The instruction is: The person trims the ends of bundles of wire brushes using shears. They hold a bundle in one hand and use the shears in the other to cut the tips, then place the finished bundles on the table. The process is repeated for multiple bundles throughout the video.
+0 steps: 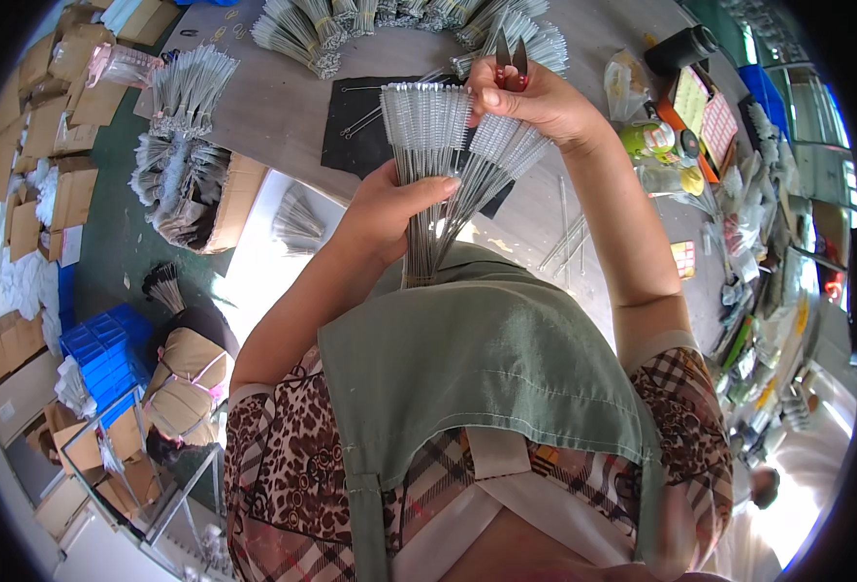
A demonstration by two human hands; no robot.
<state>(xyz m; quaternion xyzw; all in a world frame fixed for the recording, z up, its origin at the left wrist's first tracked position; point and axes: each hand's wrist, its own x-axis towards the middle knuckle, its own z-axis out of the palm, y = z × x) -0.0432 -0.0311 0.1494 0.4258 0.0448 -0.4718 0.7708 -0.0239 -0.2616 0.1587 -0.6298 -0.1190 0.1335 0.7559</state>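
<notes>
A fanned bundle of thin wire straw brushes [428,121], with pale bristle ends up and bare wire stems down, stands in front of my apron. My left hand [389,209] is closed around its stems, thumb across the front. My right hand [535,105] is closed on small red-handled pliers [512,68], whose dark tips point away from me and spread apart. Its fingers rest at the top of the right part of the bundle, where the brushes lean outward. Part of the grip is hidden behind the hand. Under the bundle lies a black mat [351,136] with a few loose brushes.
More brush bundles [322,34] lie along the table's far side. At right are a black bottle [680,50], a green container [646,141] and plastic bags. Left of the table, a carton [239,199] holds brush bundles; blue crates [108,354] stand farther back.
</notes>
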